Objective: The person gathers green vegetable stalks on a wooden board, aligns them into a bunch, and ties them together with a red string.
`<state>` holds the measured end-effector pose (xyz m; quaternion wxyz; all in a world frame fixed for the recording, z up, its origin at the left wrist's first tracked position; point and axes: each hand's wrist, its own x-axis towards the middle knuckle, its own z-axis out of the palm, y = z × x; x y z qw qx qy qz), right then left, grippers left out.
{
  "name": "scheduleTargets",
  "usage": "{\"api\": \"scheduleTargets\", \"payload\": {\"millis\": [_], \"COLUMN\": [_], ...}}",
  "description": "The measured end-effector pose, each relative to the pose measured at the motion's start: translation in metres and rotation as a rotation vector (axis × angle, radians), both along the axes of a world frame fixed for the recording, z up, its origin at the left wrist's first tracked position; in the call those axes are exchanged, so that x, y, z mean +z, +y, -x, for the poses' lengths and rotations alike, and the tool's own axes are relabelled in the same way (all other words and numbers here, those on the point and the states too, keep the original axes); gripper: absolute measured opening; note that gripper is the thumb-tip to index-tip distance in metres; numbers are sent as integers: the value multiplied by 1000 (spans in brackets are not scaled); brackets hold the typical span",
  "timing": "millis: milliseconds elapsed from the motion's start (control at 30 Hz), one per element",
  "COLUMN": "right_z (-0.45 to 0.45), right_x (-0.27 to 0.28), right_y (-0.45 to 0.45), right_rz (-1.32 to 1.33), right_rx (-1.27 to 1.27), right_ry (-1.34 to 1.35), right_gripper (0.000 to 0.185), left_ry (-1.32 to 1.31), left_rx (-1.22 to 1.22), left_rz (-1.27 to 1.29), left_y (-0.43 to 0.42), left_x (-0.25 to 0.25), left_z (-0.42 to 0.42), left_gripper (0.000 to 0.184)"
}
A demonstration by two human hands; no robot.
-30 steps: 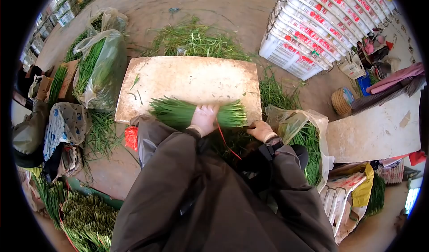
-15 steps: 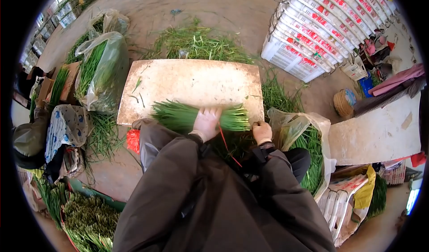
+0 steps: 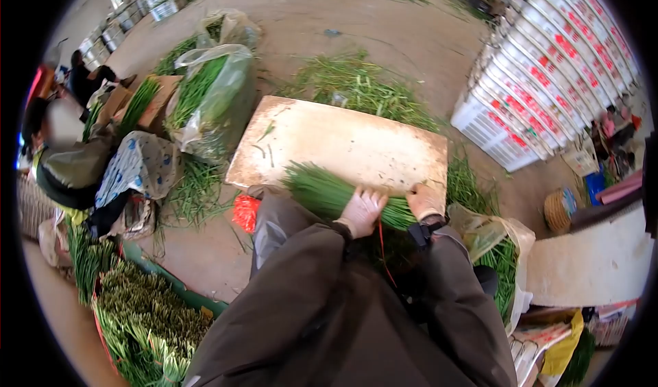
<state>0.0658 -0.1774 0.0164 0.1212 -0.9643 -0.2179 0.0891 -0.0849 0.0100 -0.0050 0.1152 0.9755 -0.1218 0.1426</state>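
A bunch of long green chives (image 3: 322, 189) lies along the near edge of a worn pale board (image 3: 343, 133) in front of me. My left hand (image 3: 363, 210), in a thin pale glove, wraps over the bunch near its paler end. A thin red tie (image 3: 385, 257) hangs down from under that hand. At the paler stalk ends is my right hand (image 3: 426, 200), its fingers curled in above the board's right part; whatever they hold is hidden. Loose green bits (image 3: 267, 130) are scattered on the board's left side.
Trimmings (image 3: 363, 85) cover the floor behind the board. Tall stacked white crates (image 3: 541, 78) stand right. Bags of greens flank me, one left (image 3: 216, 106), one right (image 3: 504, 263). A person (image 3: 75, 154) sits at left; a bin of bundled greens (image 3: 147, 311) is lower left.
The view has swung left, so everything appears shifted right and the board tilted. My right hand has moved in from beside the bunch to its stalk ends. My left hand keeps its grip.
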Motion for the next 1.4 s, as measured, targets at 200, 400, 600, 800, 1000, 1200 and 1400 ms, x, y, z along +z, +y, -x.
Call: {"api": "scheduleTargets", "payload": {"millis": [200,400,600,800,1000,1200,1400], "right_z": [-24,10,28,32,30,31,25], "right_x": [-33,-57,-75,-78,-48,-15,43], "right_y": [-74,-166,-188,-192,-160,-100,-5], "right_rz": [187,76,-78,-279,-428,-612,-617], "right_rx": [64,-99,-294,-232,-177,-80,263], "right_ry": [-226,-156,-27,-73,-106,-85,80], "right_gripper": [20,31,47,38,33,31,32], "left_ry": [32,148,-98,11,80,-75,-75], "left_rx": [49,245,76,106,141,258,247], "left_rz": [-36,-91,-214,-153,-143,-159,-84], "left_y": [0,-6,-14,-26,-30,-32,-28], "left_x": [-2,-13,0,-7,0,-13,-16], "left_z": [0,-10,5,11,11,15,15], "left_gripper": [67,63,51,50,51,52,50]}}
